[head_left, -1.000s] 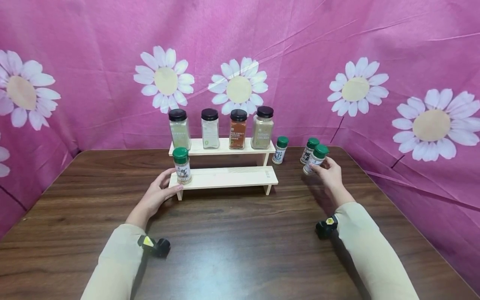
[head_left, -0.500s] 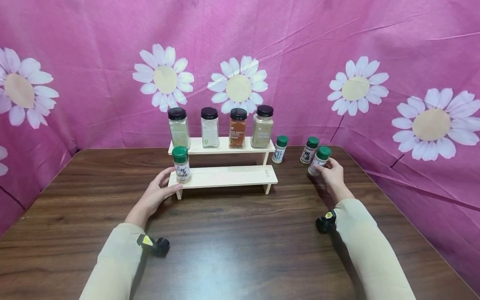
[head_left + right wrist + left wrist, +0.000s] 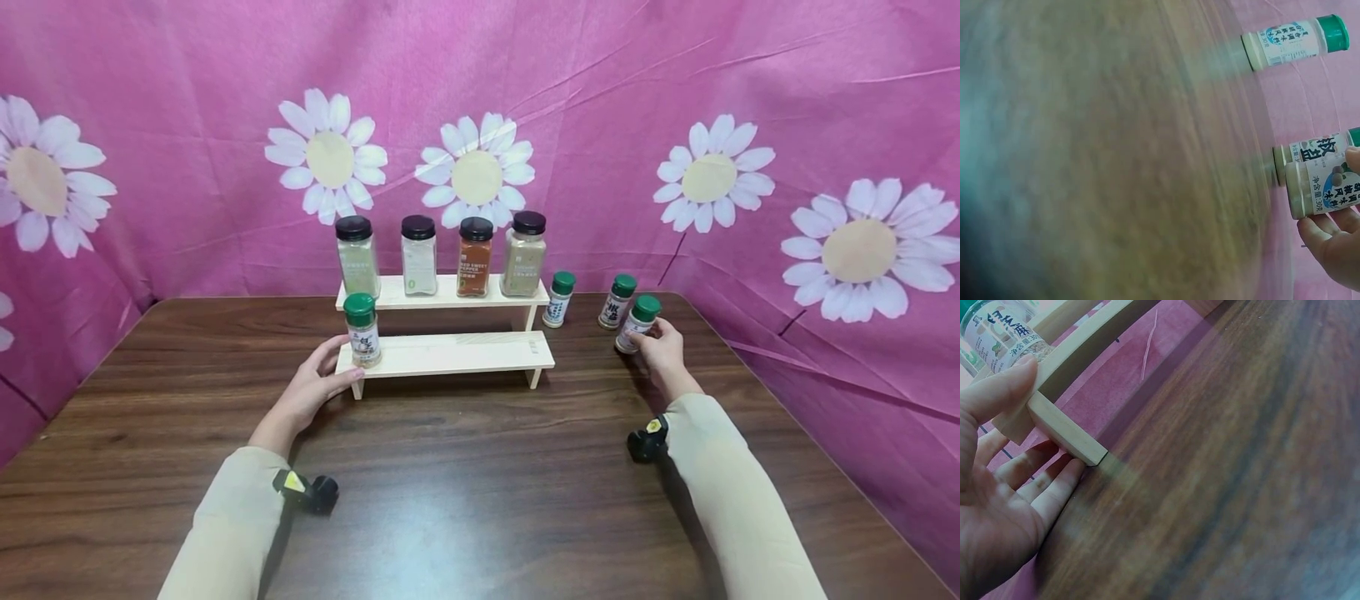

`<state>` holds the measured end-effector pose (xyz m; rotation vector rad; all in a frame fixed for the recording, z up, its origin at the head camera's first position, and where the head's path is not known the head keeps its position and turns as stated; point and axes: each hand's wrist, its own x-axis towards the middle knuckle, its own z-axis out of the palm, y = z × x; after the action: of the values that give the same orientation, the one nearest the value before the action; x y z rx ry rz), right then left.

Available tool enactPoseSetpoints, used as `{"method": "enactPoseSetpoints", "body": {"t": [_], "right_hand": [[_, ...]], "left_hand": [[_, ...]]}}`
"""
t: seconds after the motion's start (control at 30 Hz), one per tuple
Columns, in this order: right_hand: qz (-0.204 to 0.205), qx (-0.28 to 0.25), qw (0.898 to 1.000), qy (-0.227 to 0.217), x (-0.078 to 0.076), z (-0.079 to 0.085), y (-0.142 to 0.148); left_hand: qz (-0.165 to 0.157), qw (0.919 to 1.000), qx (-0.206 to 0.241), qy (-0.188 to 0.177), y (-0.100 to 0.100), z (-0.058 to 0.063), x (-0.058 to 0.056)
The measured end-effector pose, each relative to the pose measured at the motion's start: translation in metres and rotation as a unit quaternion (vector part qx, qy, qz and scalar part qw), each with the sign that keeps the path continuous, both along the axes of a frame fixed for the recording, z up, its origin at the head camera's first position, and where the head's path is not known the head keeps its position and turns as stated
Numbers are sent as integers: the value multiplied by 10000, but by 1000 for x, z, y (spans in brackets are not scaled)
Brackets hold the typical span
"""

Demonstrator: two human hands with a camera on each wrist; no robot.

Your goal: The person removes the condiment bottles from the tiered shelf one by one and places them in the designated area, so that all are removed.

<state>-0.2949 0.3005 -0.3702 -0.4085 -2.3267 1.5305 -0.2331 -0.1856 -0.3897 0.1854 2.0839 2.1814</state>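
In the head view my left hand (image 3: 307, 390) holds the left end of a light wooden two-tier rack (image 3: 457, 353). The left wrist view shows its thumb (image 3: 1007, 390) on the lower shelf, close to a green-capped spice jar (image 3: 363, 332), and its other fingers by the rack's leg (image 3: 1066, 428). That jar stands upright at the shelf's left end. Far to the right, my right hand (image 3: 662, 354) grips another green-capped spice jar (image 3: 1329, 186) between thumb and fingers. It is slightly tilted; whether its base touches the table I cannot tell. A similar spice jar (image 3: 617, 302) stands just behind it.
Several taller black-capped jars stand on the upper shelf (image 3: 442, 302), among them a red pepper jar (image 3: 475, 258). Right of the rack, a further green-capped jar (image 3: 558, 300) stands on the brown wooden table (image 3: 450, 483). Behind hangs a pink flowered cloth (image 3: 592, 167).
My right hand has moved a little to the right and down with its spice jar, uncovering more of the jar behind. My left hand stays at the rack's end.
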Motion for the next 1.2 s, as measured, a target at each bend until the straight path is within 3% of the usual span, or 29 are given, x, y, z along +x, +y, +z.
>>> {"method": "enactPoseSetpoints", "body": {"t": [0.23,0.83,1.2], "right_hand": [[-36,-302,9995,-32,-1,-1,-2],[24,-392,9992,-61,-8,-8,1],[182,-473,9987,54,3,-1,7]], "left_hand": [[22,9999,-42,89,-1,0,0],[24,9999,-131,87,-2,2,0],[17,9999,-83,77,0,-2,0]]}}
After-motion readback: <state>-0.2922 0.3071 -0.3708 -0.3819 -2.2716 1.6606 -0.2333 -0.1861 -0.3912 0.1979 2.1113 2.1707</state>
